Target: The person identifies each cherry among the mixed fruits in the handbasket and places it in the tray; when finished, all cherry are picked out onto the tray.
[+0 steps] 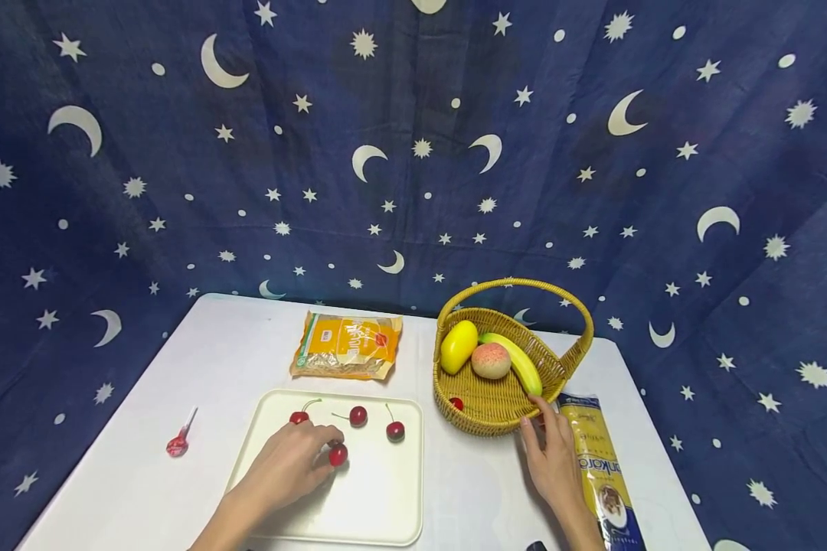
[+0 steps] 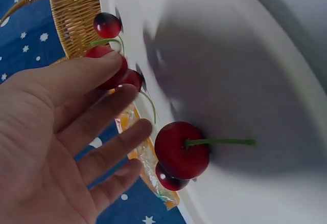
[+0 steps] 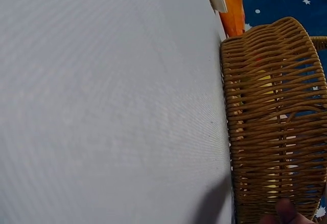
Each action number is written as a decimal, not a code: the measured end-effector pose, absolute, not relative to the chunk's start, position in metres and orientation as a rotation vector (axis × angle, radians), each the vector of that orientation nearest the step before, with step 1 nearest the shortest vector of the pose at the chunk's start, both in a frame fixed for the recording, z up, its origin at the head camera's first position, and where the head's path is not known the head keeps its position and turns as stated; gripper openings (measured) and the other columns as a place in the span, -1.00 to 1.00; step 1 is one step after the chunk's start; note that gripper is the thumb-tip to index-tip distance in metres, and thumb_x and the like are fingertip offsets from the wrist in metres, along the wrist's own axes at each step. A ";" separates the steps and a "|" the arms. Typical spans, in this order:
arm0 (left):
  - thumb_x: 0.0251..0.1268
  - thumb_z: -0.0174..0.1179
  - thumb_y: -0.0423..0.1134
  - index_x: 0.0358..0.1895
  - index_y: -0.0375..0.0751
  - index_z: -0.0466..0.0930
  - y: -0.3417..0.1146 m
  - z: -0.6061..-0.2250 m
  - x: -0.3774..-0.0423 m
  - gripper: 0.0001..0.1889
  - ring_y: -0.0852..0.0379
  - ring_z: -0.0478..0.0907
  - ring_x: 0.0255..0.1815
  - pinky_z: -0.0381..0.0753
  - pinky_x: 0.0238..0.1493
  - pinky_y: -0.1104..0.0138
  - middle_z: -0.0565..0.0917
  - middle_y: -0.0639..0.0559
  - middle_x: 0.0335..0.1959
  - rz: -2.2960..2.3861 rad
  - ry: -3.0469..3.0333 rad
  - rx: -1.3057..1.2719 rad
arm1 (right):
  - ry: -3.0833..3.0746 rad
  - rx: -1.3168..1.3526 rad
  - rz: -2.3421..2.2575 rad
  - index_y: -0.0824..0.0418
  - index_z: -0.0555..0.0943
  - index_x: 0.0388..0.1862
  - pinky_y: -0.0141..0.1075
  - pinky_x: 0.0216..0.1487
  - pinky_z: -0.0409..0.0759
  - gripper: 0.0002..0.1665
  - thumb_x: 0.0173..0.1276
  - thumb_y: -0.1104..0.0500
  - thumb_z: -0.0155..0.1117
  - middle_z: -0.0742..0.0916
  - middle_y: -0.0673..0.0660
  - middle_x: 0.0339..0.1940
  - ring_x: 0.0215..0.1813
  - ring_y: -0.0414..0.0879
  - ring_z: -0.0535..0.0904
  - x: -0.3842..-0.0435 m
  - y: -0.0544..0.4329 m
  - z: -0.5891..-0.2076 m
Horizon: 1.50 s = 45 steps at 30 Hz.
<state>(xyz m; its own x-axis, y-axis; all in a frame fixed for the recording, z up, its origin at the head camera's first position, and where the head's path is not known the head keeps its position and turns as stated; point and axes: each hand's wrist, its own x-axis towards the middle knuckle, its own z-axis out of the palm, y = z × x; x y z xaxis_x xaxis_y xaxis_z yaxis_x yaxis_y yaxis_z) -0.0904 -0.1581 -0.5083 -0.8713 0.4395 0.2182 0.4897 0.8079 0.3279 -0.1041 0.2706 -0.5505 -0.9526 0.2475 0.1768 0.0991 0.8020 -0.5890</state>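
Observation:
My left hand (image 1: 291, 463) pinches a red cherry (image 1: 338, 456) between thumb and forefinger above the cream tray (image 1: 379, 513). In the left wrist view the other fingers are loosely bent beside a stemmed cherry (image 2: 179, 150). More cherries lie on the tray: one partly behind the hand (image 1: 299, 417), one in the middle (image 1: 358, 416) and one at right (image 1: 396, 431). My right hand (image 1: 554, 459) holds the near right rim of the wicker basket (image 1: 485, 402), its thumb outside. Inside are a yellow mango-like fruit (image 1: 459, 347), a peach (image 1: 491, 360), a banana (image 1: 517, 360) and a cherry (image 1: 457, 402).
Behind the tray lies an orange food packet (image 1: 348, 346). A wrapped red lollipop (image 1: 178, 444) lies left of the tray. Right of my right hand is a yellow and blue packet (image 1: 603, 474). A star-patterned blue cloth (image 1: 413, 207) hangs behind the white table (image 1: 145, 390).

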 end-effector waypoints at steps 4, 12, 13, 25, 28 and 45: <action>-0.14 0.66 -0.21 -0.21 0.13 0.78 -0.157 -0.512 -0.088 -0.65 0.33 0.69 -0.28 0.67 -0.13 0.24 0.81 0.33 -0.31 -0.479 -2.880 -0.734 | -2.730 -0.260 0.875 -0.04 0.36 0.62 -0.01 0.11 0.46 -0.42 0.71 -0.07 0.06 0.55 0.20 0.13 0.15 0.08 0.51 -0.105 0.271 -0.552; -0.08 0.66 -0.16 -0.19 0.09 0.79 -0.152 -0.516 -0.082 -0.67 0.23 0.63 -0.18 0.64 0.01 0.16 0.78 0.26 -0.25 -0.347 -2.919 -0.756 | -2.699 -0.221 0.885 -0.02 0.38 0.61 0.00 0.09 0.47 -0.44 0.71 -0.03 0.07 0.57 0.22 0.14 0.15 0.07 0.52 -0.104 0.273 -0.552; -0.08 0.66 -0.16 -0.17 0.07 0.80 -0.152 -0.515 -0.082 -0.66 0.23 0.62 -0.18 0.64 0.01 0.16 0.78 0.25 -0.25 -0.339 -2.922 -0.759 | -2.699 -0.219 0.884 -0.02 0.38 0.61 0.01 0.10 0.47 -0.44 0.72 -0.03 0.06 0.57 0.22 0.14 0.16 0.07 0.52 -0.104 0.273 -0.552; -0.10 0.68 -0.11 0.03 0.05 0.78 -0.151 -0.479 -0.093 -0.48 0.09 0.73 -0.05 0.71 0.05 0.07 0.84 0.15 -0.08 -0.445 -2.970 -0.769 | -2.716 -0.223 0.880 -0.04 0.36 0.62 0.00 0.10 0.48 -0.42 0.72 -0.06 0.05 0.56 0.20 0.12 0.13 0.07 0.52 -0.104 0.272 -0.551; 0.00 0.63 -0.10 0.05 0.07 0.78 -0.144 -0.467 -0.106 -0.54 0.13 0.70 -0.08 0.68 -0.04 0.13 0.83 0.16 -0.06 -0.458 -2.963 -0.800 | -2.715 -0.224 0.887 -0.03 0.37 0.62 -0.02 0.09 0.47 -0.43 0.71 -0.05 0.06 0.56 0.20 0.11 0.12 0.07 0.52 -0.104 0.273 -0.551; 0.33 0.48 -0.15 0.20 -0.04 0.75 -0.035 -0.416 -0.203 -0.61 0.07 0.76 0.09 0.72 0.18 0.20 0.81 0.04 0.14 -0.485 -2.951 -1.486 | -2.730 -0.250 0.930 -0.07 0.33 0.64 0.09 0.21 0.49 -0.41 0.72 -0.08 0.04 0.54 0.20 0.19 0.23 0.11 0.52 -0.102 0.273 -0.551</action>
<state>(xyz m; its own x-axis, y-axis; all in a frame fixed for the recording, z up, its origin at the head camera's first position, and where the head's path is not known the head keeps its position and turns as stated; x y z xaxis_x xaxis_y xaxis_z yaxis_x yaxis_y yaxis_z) -0.2030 -0.0355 -0.4157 -0.5884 0.8073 -0.0458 0.7502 0.5661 0.3415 -0.1025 0.2729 -0.5505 -0.9551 0.2386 0.1758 0.0818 0.7823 -0.6175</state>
